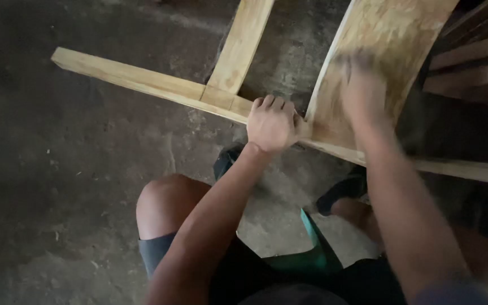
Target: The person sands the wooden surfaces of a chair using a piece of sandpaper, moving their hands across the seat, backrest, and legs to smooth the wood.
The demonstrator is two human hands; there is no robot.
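Pale wood rail [136, 79] ran from upper left to right edge of frame, long axis sloping down rightward. Left hand [272, 124] at frame centre, fingers curled tight over rail's top edge, gripping it. Right hand [362, 93] blurred, lay on curved plywood panel [385, 39] upper right; finger spread could not be told. Crosspiece [241, 45] rose toward top. Concrete floor [57, 169] beneath.

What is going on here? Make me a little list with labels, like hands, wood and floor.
left hand: wrapped over the long wooden bar, fingers curled
right hand: blurred, lying on the curved wooden panel
cross piece: joins the long bar at an angle
floor: dark, rough concrete
person: crouching, knee bare, dark shorts
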